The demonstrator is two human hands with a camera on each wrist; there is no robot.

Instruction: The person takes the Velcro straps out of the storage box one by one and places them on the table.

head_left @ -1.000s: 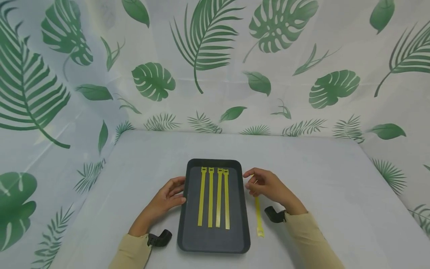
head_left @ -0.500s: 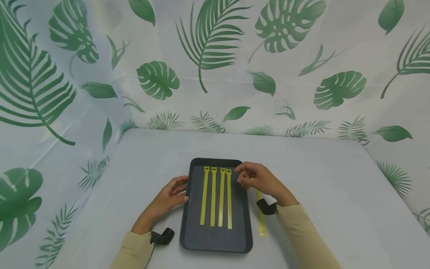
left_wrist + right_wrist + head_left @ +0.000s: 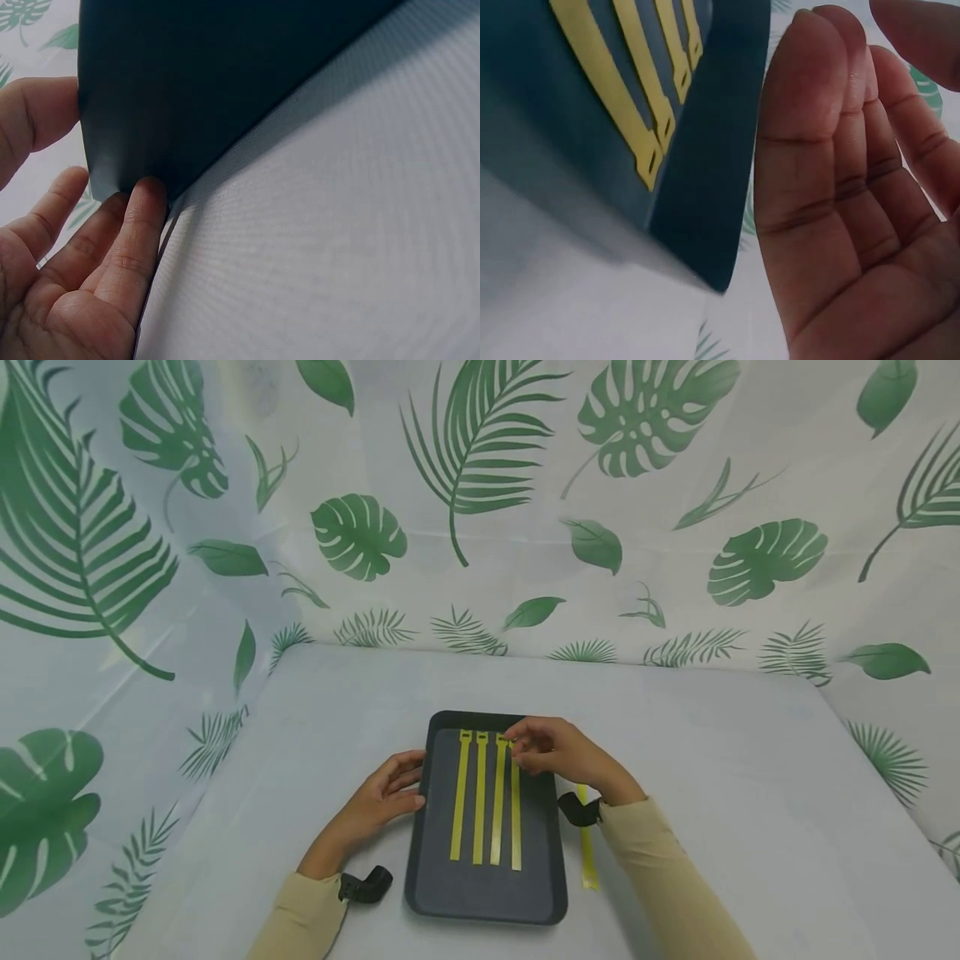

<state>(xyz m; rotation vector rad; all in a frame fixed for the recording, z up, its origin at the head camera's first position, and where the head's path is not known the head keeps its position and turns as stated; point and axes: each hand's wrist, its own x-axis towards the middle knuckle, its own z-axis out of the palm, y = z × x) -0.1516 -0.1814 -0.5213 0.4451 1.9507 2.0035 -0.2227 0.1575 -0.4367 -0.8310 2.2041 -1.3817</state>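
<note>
Several yellow cable straps (image 3: 478, 802) with slotted heads lie side by side in a dark grey tray (image 3: 442, 893), heads toward the far end. One more yellow cable strap (image 3: 588, 864) lies on the table right of the tray, partly covered by my right forearm. My left hand (image 3: 378, 802) rests its fingertips against the tray's left wall, seen touching it low down in the left wrist view. Over the tray's far right part hovers my right hand (image 3: 566, 752), near the rightmost strap's head. Its bent fingers (image 3: 802, 165) hold nothing in the right wrist view.
The table (image 3: 330, 693) has a pale cover. Behind and beside it hangs a white cloth (image 3: 510, 560) printed with green leaves. A black wrist mount (image 3: 366, 885) sits on the left wrist, another black mount (image 3: 580, 810) on the right.
My right hand has let go of the strap at the tray's right and moved left over the tray's far right part. My left hand has stayed at the tray's left wall.
</note>
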